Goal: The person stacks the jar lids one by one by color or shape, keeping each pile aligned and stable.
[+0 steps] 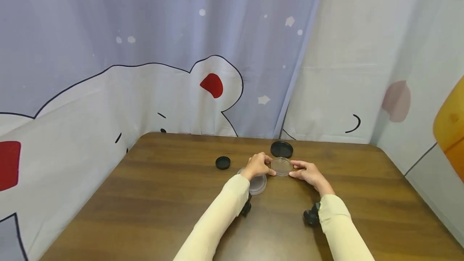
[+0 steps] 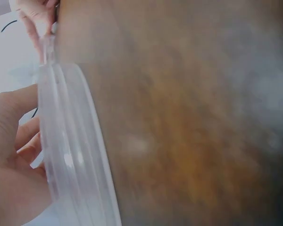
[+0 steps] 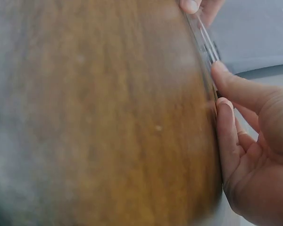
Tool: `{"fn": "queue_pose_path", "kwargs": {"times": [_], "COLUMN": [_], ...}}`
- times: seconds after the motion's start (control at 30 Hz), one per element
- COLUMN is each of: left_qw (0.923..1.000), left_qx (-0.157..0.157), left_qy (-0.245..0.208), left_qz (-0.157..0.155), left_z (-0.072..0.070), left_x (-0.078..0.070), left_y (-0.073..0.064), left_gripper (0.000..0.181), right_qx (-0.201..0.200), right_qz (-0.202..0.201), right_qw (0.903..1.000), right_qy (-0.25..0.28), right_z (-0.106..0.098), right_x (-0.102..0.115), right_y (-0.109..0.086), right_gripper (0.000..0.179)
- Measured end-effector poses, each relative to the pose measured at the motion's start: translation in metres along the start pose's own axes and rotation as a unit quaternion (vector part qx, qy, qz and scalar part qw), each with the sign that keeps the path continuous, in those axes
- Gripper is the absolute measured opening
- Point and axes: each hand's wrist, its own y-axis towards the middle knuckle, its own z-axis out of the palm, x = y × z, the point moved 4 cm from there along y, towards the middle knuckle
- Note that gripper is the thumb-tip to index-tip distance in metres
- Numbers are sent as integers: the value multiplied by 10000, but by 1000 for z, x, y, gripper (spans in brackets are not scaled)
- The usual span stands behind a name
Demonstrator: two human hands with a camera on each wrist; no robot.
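A shallow, clear round petri dish (image 1: 281, 167) is between my two hands, low over the table or on it. My left hand (image 1: 258, 165) grips its left edge with thumb and fingers. At the right edge, my right hand (image 1: 307, 173) pinches the rim; the right wrist view shows thumb and forefinger at the thin clear side of the dish (image 3: 206, 40). Beneath my left wrist lies a stack of clear petri dishes (image 1: 258, 186), partly hidden by the hand and sleeve. That stack (image 2: 75, 150) looms large in the left wrist view, in front of the left hand.
Just behind the held dish lies a large round black lid or shallow dish (image 1: 281, 149). A smaller black one (image 1: 222, 162) sits left of the hands. The brown wooden table (image 1: 163, 200) ends at a printed curtain (image 1: 174, 104) at the back.
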Motion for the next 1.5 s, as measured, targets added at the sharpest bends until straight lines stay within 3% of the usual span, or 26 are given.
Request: {"fn": "queue_pose_path", "kwargs": {"times": [0.17, 0.4, 0.6, 0.8, 1.0, 1.13, 1.23, 1.33, 1.5], "left_qw": [9996, 9983, 9964, 9904, 9776, 9593, 9477, 9411, 9425], "left_qx": [-8, -42, -165, -635, -1286, -1900, -2230, -2409, -2339], "left_qy": [-147, -388, -709, -983, -1067, -1281, -1485, -1667, -1998], "left_qz": [222, 431, 423, 738, 1278, 1653, 1732, 1690, 1302], "left_z": [-2, -1, -3, -16, -25, -35, -46, -55, -71], "left_x": [-5, 2, -1, -5, 1, 5, 2, -2, -7], "left_y": [9, 5, -1, -11, -27, -40, -55, -66, -78], "left_gripper": [49, 50, 50, 53, 52, 51, 50, 50, 51], "right_qx": [-102, 30, 111, 141, 121, 166, 196, 136, 104], "right_qz": [-44, 38, -172, -272, -575, -812, -1065, -1283, -1447], "right_qw": [9999, 9992, 9997, 9991, 9971, 9952, 9932, 9908, 9876], "right_qy": [-1, -395, -153, 294, 488, 515, 431, 413, 592], "right_z": [-7, 2, 0, 3, 9, 15, 21, 24, 31], "right_x": [2, -1, 7, 13, 30, 45, 57, 69, 81], "right_y": [1, -4, -8, -12, -17, -22, -28, -32, -36], "right_gripper": [61, 63, 62, 65, 64, 63, 62, 61, 60]}}
